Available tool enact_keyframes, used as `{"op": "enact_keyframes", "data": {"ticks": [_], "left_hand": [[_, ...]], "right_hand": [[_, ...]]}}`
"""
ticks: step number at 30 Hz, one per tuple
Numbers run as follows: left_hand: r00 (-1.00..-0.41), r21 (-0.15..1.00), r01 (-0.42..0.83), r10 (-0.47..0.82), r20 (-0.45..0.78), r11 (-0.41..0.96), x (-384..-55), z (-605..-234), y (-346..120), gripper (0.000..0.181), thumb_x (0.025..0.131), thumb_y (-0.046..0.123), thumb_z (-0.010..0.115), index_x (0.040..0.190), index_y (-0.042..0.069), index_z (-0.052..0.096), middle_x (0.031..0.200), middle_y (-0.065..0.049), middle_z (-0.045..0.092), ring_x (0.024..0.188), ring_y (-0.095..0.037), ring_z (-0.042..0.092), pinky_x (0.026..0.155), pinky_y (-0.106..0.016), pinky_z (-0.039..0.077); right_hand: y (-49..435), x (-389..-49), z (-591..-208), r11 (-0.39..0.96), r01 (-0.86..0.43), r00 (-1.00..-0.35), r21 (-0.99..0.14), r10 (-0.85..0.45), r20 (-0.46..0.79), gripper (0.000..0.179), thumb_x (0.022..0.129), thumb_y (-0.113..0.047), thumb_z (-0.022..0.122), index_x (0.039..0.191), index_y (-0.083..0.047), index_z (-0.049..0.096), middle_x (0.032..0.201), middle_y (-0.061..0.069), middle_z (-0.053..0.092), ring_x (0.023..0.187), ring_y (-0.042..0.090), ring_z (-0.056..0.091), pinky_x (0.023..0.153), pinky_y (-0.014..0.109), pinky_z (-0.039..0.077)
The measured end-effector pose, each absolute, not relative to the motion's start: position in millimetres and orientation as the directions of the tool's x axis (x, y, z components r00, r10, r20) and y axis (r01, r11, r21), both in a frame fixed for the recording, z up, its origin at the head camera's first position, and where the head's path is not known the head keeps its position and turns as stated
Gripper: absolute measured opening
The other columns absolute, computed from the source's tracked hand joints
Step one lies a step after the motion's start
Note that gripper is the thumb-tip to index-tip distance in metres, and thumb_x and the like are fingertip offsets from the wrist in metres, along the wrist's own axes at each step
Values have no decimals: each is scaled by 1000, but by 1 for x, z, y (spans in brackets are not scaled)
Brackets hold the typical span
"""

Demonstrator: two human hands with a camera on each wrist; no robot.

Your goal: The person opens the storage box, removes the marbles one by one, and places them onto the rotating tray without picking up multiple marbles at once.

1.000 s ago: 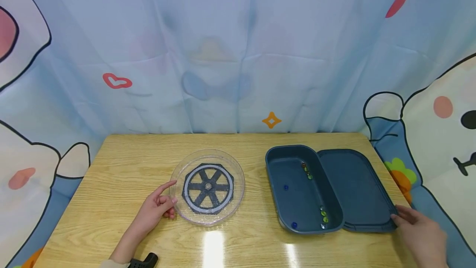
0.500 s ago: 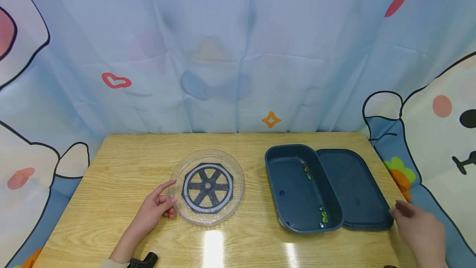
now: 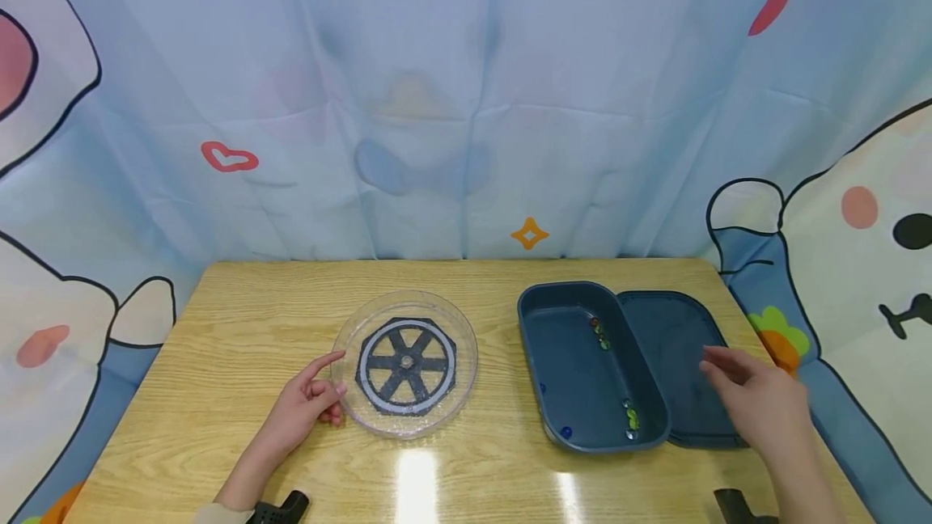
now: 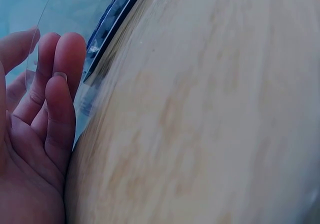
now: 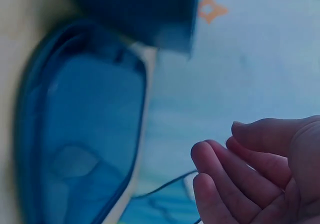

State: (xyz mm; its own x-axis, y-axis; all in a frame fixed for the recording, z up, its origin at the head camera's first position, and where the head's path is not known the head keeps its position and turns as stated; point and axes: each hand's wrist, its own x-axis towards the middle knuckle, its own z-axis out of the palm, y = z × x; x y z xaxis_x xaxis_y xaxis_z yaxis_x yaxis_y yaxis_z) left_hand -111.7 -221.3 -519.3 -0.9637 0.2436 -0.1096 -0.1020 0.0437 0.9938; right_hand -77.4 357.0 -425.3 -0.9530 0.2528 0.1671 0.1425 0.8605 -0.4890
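A clear round dish [image 3: 466, 382] sits on the table, with a dark spoked wheel shape [image 3: 406, 362] and its pale ring showing inside. At its left rim my left hand [image 3: 309, 403] touches the dish with index finger and thumb, the other fingers loosely bent. A dark blue rectangular box [image 3: 582, 395] stands on the right, with several small glass marbles inside, among them a blue marble [image 3: 566, 433] and a green marble [image 3: 633, 419]. My right hand [image 3: 760, 395] hovers above the flat blue lid [image 3: 677, 354], fingers loosely curled and holding nothing.
The lid lies directly beside the box's right side. Behind the wooden table [image 3: 269, 306] hangs a light blue printed curtain [image 3: 437, 103]. A black wrist device [image 3: 280, 508] shows on the left wrist, and another dark one [image 3: 735, 506] near the right wrist.
My right hand has left the lid's right edge and moved left over the lid. In the box the blue marbles have rolled. The left hand and dish have stayed in place.
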Motion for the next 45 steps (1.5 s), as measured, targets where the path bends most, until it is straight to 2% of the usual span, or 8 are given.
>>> {"op": "enact_keyframes", "data": {"ticks": [3,7,11,17,24,34,38,45], "left_hand": [[-965,993,-101,240,-111,54,-112,-519,-222,60,99,9,62,152,6,35,72,-6,62,62,-15,62,62,-34,58],[-965,993,-101,237,-112,62,-113,-519,-222,60,99,10,63,152,6,36,72,-7,62,61,-16,62,62,-33,58],[-965,993,-99,239,-111,61,-112,-519,-221,60,99,10,63,152,6,36,71,-7,62,62,-16,62,62,-34,58],[-965,994,-92,240,-104,60,-111,-519,-221,59,99,10,62,152,5,35,71,-6,62,62,-15,62,62,-34,58],[-967,995,-78,237,-91,65,-112,-519,-221,59,99,10,62,152,4,36,71,-6,62,61,-16,62,61,-33,58],[-966,993,-93,234,-107,70,-111,-518,-220,58,99,11,62,151,5,36,71,-7,62,61,-17,63,62,-33,58],[-965,994,-89,240,-102,66,-111,-517,-220,58,100,11,62,151,5,36,72,-8,62,62,-17,63,63,-34,58],[-967,994,-84,236,-97,63,-112,-519,-221,58,100,11,62,151,4,36,72,-7,62,61,-17,63,63,-35,59]], "right_hand": [[343,-86,-416,860,72,-963,-506,193,190,32,98,-21,67,118,3,68,106,24,70,92,42,66,62,34,54],[324,-100,-408,852,-6,-970,-523,122,210,30,98,-20,67,118,2,68,107,22,71,94,42,65,70,48,56],[307,-117,-409,839,-40,-975,-542,86,204,30,98,-19,66,121,1,67,109,21,70,97,41,65,77,54,54],[289,-143,-418,773,-32,-999,-634,-3,47,42,100,-21,63,134,2,58,126,24,63,113,43,60,87,56,52],[279,-167,-427,556,136,-961,-820,-128,-246,73,102,-30,58,156,2,21,157,30,23,143,47,23,111,62,27],[272,-173,-437,214,395,-878,-894,-200,-435,76,110,-41,32,155,-1,-13,160,22,-23,145,41,-22,114,63,-8],[272,-175,-442,116,409,-885,-905,-192,-425,75,110,-38,32,155,-1,-17,161,24,-18,148,39,-15,118,57,-2],[268,-181,-446,69,394,-896,-916,-191,-400,67,110,-32,36,158,2,3,162,26,3,150,39,5,119,51,16]]}}
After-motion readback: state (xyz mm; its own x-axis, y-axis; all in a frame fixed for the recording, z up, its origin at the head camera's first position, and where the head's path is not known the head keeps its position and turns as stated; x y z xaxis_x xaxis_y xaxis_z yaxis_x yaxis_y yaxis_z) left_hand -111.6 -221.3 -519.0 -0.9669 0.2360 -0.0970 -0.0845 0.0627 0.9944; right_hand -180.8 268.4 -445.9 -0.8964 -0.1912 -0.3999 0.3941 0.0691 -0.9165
